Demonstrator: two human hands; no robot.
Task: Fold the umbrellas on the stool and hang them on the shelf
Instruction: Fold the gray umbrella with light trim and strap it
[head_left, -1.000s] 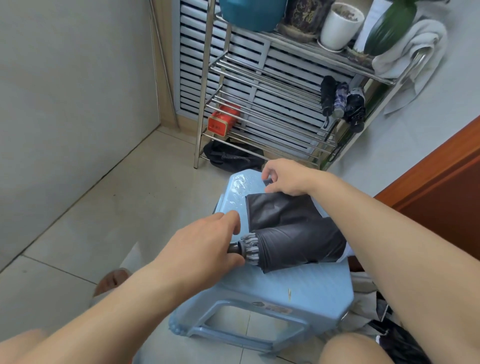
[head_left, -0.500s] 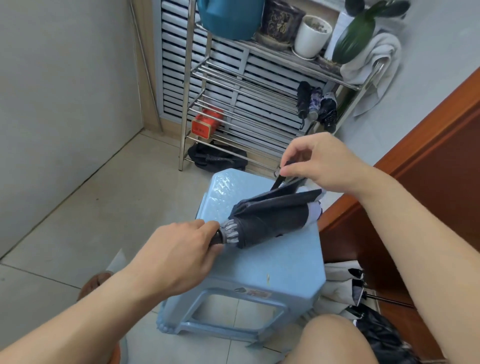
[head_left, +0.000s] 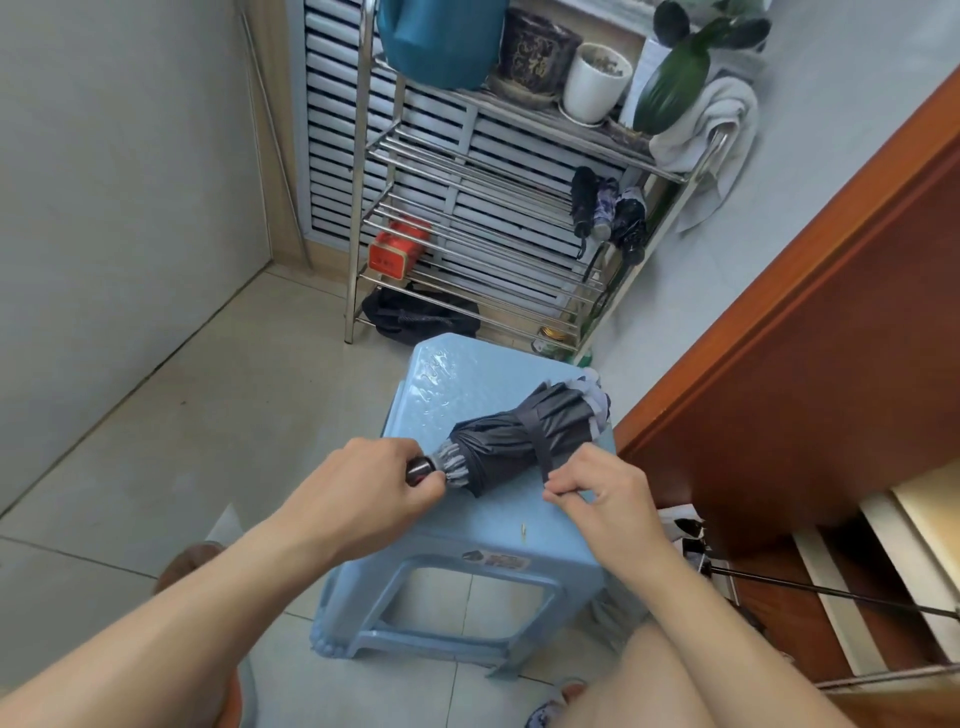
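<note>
A dark grey folding umbrella (head_left: 511, 439) lies rolled up across the light blue plastic stool (head_left: 457, 525). My left hand (head_left: 363, 488) grips its dark handle at the left end. My right hand (head_left: 597, 493) pinches the end of the closing strap (head_left: 537, 441), which wraps over the rolled canopy. Three folded umbrellas (head_left: 605, 208) hang from the right side of the metal shelf (head_left: 467, 208) behind the stool.
Pots, a blue container and a white towel sit on the shelf's top. A red box (head_left: 397, 252) is on a lower rung and a black bag (head_left: 415, 317) lies under it. A wooden door (head_left: 805, 338) stands at the right. Another umbrella (head_left: 779, 582) lies on the floor at the right.
The loose canopy got rolled tight. My right hand came down from the far end, bringing the strap round the canopy toward me. My left hand kept hold of the handle.
</note>
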